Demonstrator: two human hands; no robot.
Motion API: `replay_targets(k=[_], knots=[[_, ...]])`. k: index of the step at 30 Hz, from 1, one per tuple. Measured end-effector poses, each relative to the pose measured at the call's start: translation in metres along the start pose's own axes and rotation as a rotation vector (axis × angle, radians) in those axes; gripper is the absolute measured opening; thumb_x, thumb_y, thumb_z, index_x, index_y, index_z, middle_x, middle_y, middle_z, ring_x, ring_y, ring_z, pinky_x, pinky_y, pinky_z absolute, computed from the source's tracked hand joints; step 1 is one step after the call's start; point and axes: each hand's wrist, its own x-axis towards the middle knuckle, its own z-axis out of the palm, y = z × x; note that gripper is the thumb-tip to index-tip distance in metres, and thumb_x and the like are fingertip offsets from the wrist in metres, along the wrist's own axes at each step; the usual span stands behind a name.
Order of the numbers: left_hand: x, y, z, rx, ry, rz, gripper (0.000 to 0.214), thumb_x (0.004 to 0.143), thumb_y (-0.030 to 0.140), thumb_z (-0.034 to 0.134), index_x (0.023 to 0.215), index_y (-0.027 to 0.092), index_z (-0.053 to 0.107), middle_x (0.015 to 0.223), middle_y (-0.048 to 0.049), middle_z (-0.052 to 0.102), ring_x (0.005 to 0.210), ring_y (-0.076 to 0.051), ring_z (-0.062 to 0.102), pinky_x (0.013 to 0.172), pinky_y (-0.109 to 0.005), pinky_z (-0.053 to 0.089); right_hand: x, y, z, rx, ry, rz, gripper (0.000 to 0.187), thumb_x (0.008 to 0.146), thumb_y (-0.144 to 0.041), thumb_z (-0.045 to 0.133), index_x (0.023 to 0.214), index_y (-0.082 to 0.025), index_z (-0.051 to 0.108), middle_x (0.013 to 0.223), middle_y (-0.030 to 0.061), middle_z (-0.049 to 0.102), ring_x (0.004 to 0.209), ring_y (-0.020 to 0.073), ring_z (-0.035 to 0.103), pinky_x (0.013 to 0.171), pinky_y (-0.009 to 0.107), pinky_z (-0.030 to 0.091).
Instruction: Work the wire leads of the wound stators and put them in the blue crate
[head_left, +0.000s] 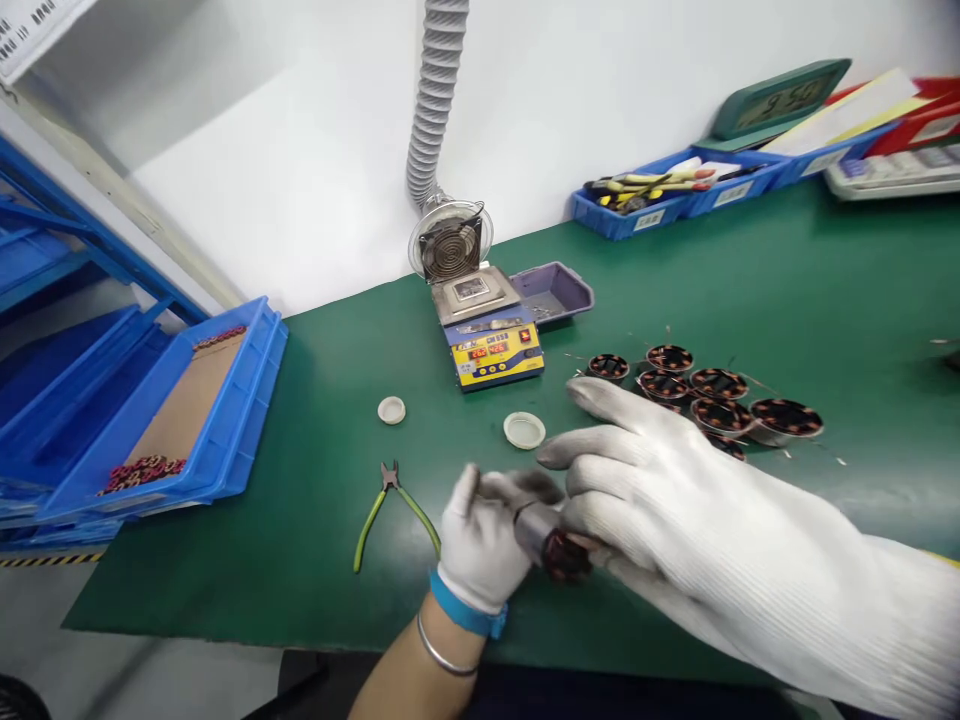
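Note:
In my left hand (pixel 487 545), gloved in white, I grip a motor stator (pixel 538 530), a grey metal cylinder with dark copper windings at its near end. It is tilted, and slightly blurred. My right hand (pixel 652 480), also in a white glove, closes on the stator's right side with the lower fingers and thumb, while the index finger stretches forward. Several similar stators (pixel 718 384) with copper windings and loose wire ends stand beyond my right hand, partly hidden by it. Green-handled cutting pliers (pixel 389 480) lie spread open left of my left hand.
A solder pot (pixel 495 355) with a red display stands under a fan and grey duct hose (pixel 435 110). Beside it are a purple tray (pixel 559 290) and two small white dishes, one a round lid (pixel 524 430). Blue bins (pixel 255 400) stand left; tool trays (pixel 637 210) and a clock (pixel 780 103) line the back.

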Motion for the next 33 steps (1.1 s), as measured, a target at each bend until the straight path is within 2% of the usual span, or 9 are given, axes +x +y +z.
replay_targets(k=[2, 4, 9, 12, 15, 19, 23, 27, 33], knots=[[0.005, -0.001, -0.002, -0.066, 0.128, 0.082, 0.045, 0.097, 0.044, 0.067, 0.06, 0.021, 0.06, 0.082, -0.0049, 0.072, 0.085, -0.021, 0.069, 0.096, -0.038, 0.05, 0.006, -0.002, -0.004, -0.015, -0.019, -0.069, 0.022, 0.087, -0.011, 0.053, 0.084, -0.029, 0.066, 0.094, 0.0037, 0.077, 0.106, 0.025, 0.074, 0.13, 0.053, 0.04], [0.013, -0.007, -0.007, -0.006, 0.126, -0.048, 0.047, 0.098, 0.052, 0.063, 0.065, 0.02, 0.064, 0.073, -0.0042, 0.069, 0.077, -0.021, 0.068, 0.089, -0.038, 0.052, 0.009, 0.001, -0.003, -0.032, -0.029, -0.13, 0.023, 0.087, -0.01, 0.053, 0.088, -0.027, 0.067, 0.096, 0.0049, 0.077, 0.108, 0.0246, 0.074, 0.128, 0.053, 0.042], [0.023, -0.023, -0.028, 0.212, -0.296, -0.441, 0.077, 0.088, 0.088, 0.049, 0.081, 0.015, 0.072, 0.059, -0.0052, 0.065, 0.043, -0.02, 0.058, 0.047, -0.032, 0.043, -0.005, 0.02, 0.018, -0.065, 0.031, -0.102, 0.02, 0.093, -0.015, 0.051, 0.083, -0.025, 0.065, 0.1, 0.008, 0.077, 0.109, 0.0261, 0.072, 0.127, 0.062, 0.039], [0.016, -0.025, -0.028, 0.25, -0.28, -0.213, 0.072, 0.085, 0.084, 0.059, 0.092, 0.014, 0.073, 0.064, -0.0048, 0.068, 0.037, -0.014, 0.05, 0.04, -0.027, 0.033, -0.018, 0.032, 0.024, 0.026, 0.046, 0.057, 0.02, 0.095, -0.021, 0.054, 0.079, -0.024, 0.066, 0.104, 0.0087, 0.078, 0.114, 0.0282, 0.072, 0.124, 0.063, 0.042], [0.006, -0.024, -0.019, 0.238, -0.115, 0.075, 0.064, 0.083, 0.076, 0.072, 0.103, 0.015, 0.074, 0.068, -0.0034, 0.07, 0.041, -0.012, 0.05, 0.043, -0.026, 0.034, -0.028, 0.047, 0.018, 0.234, 0.084, 0.484, 0.024, 0.097, -0.042, 0.061, 0.085, -0.024, 0.071, 0.114, 0.0111, 0.081, 0.114, 0.0339, 0.075, 0.104, 0.057, 0.061], [0.0, -0.019, -0.005, 0.191, 0.0, 0.14, 0.06, 0.081, 0.072, 0.076, 0.099, 0.015, 0.074, 0.067, -0.0023, 0.067, 0.043, -0.011, 0.047, 0.046, -0.026, 0.034, -0.045, 0.062, 0.021, 0.431, 0.204, 0.845, 0.04, 0.091, -0.064, 0.066, 0.094, -0.025, 0.076, 0.111, 0.0131, 0.082, 0.099, 0.0357, 0.08, 0.083, 0.051, 0.069], [0.002, -0.016, 0.0, 0.127, 0.035, 0.083, 0.055, 0.087, 0.07, 0.07, 0.091, 0.015, 0.073, 0.064, -0.0019, 0.064, 0.043, -0.011, 0.046, 0.046, -0.026, 0.033, -0.064, 0.053, 0.051, 0.243, 0.07, 0.641, 0.026, 0.09, -0.048, 0.072, 0.098, -0.024, 0.08, 0.118, 0.0116, 0.08, 0.114, 0.0359, 0.077, 0.092, 0.05, 0.068], [0.001, -0.017, 0.0, 0.121, 0.014, 0.027, 0.053, 0.089, 0.066, 0.067, 0.09, 0.014, 0.073, 0.063, -0.0029, 0.064, 0.042, -0.012, 0.045, 0.047, -0.028, 0.033, -0.061, 0.043, 0.07, 0.128, 0.229, 0.275, 0.01, 0.097, -0.024, 0.065, 0.093, -0.026, 0.075, 0.098, 0.0035, 0.081, 0.109, 0.0268, 0.078, 0.114, 0.054, 0.056], [-0.008, 0.002, 0.007, 0.032, -0.062, 0.029, 0.05, 0.078, 0.065, 0.073, 0.081, 0.015, 0.076, 0.087, -0.0124, 0.073, 0.081, -0.029, 0.07, 0.076, -0.043, 0.053, -0.025, 0.034, 0.037, 0.071, 0.209, 0.036, 0.016, 0.094, -0.01, 0.061, 0.086, -0.023, 0.061, 0.086, 0.0005, 0.075, 0.101, 0.0205, 0.078, 0.12, 0.054, 0.051]])
